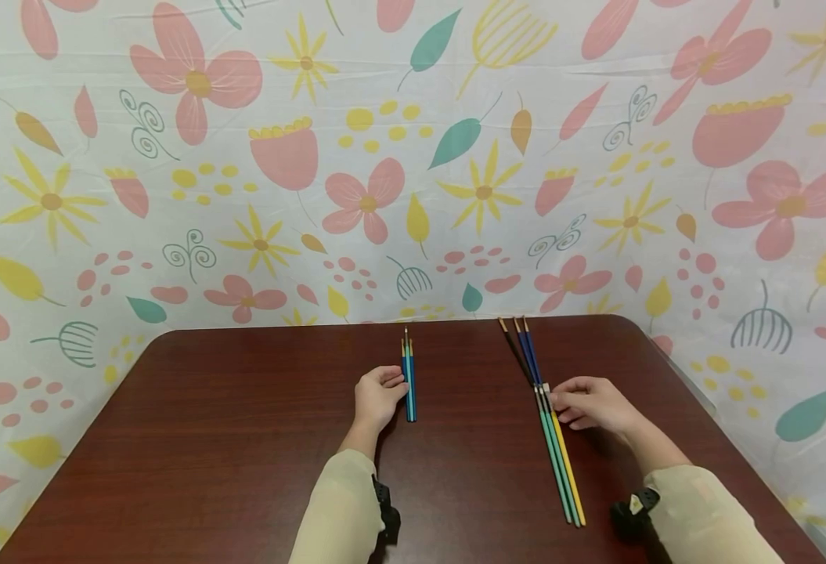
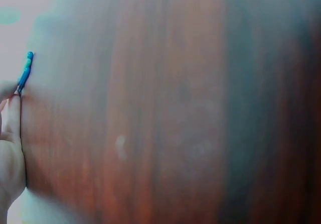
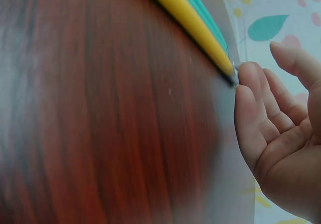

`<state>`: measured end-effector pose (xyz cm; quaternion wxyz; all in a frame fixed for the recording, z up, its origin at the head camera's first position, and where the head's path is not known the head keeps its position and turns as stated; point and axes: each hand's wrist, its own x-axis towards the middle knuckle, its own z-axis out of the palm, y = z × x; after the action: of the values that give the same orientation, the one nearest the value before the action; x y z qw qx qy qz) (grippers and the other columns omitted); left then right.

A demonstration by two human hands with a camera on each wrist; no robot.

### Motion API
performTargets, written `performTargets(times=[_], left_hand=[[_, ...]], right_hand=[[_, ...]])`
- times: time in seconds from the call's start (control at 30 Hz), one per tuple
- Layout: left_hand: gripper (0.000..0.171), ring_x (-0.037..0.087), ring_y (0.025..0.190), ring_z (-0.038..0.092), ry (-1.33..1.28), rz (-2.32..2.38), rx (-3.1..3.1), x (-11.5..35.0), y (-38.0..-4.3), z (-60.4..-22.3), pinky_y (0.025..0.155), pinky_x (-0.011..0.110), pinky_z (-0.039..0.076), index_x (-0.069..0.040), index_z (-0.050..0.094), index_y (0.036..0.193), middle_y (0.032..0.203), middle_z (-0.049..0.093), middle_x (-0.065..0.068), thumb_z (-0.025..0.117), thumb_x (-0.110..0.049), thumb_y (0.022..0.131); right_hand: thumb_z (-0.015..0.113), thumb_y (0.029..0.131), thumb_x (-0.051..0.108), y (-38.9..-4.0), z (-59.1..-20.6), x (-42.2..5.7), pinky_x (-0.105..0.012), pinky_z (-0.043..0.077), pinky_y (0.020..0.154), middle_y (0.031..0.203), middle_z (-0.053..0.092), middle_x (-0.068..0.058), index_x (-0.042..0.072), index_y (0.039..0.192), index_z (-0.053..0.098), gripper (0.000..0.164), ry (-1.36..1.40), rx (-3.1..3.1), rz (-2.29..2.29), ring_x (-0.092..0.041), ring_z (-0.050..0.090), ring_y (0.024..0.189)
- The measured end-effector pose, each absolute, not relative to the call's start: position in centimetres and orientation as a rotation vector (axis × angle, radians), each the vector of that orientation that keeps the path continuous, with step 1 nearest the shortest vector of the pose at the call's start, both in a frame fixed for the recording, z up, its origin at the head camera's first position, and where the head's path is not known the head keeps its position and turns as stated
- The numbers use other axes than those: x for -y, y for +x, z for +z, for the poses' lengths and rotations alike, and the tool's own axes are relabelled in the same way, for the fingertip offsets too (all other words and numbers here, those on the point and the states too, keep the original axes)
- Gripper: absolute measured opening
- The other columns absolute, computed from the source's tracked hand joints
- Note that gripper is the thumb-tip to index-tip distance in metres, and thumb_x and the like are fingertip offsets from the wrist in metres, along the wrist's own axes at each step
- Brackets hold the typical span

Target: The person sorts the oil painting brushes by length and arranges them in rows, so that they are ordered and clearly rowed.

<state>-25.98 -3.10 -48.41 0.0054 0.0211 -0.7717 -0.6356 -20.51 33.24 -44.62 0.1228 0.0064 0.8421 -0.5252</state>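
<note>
In the head view, my left hand (image 1: 379,399) lies beside a close bundle of blue and teal paintbrushes (image 1: 409,392), its fingertips at their left side. The left wrist view shows the rounded blue handle ends (image 2: 26,73) just past those fingers. My right hand (image 1: 592,405) touches the metal end of a yellow paintbrush (image 1: 569,470) lying along two green paintbrushes (image 1: 553,454). In the right wrist view, the thumb (image 3: 296,61) stands apart from the other fingers. Beyond them, a black paintbrush (image 1: 517,349) and two blue paintbrushes (image 1: 530,348) point away, bristles outward, their near ends meeting the green brushes' tips.
The brushes lie on a dark reddish wood table (image 1: 229,439) with rounded far corners. A white cloth with flower prints (image 1: 363,258) hangs behind its far edge and shows along the right side. Black straps with small devices (image 1: 384,509) sit on both sleeves.
</note>
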Motion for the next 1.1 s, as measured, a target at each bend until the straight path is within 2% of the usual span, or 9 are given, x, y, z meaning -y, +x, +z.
performTargets(times=[0.57,1.1], left_hand=[[0.029,0.023,0.106,0.066,0.069,-1.982,2.423,3.1,-26.2,-48.9,0.086,0.034,0.056,-0.002,0.065,0.114,0.113,0.067,0.015,0.068,-0.005,0.085],[0.029,0.023,0.105,0.066,0.049,-1.975,2.419,3.2,-26.2,-48.9,0.085,0.034,0.056,-0.001,0.065,0.114,0.113,0.067,0.015,0.069,-0.005,0.085]], right_hand=[[0.06,0.093,0.033,-22.9,-43.8,-28.0,-0.034,0.059,0.07,0.104,0.067,-0.021,-0.009,0.124,0.052,0.053,0.031,-2.435,-1.704,-0.02,0.069,0.081],[0.053,0.097,0.027,-26.0,-44.4,-23.4,-0.032,0.059,0.07,0.113,0.064,-0.027,-0.009,0.127,0.051,0.047,0.047,-2.358,-1.766,-0.019,0.07,0.084]])
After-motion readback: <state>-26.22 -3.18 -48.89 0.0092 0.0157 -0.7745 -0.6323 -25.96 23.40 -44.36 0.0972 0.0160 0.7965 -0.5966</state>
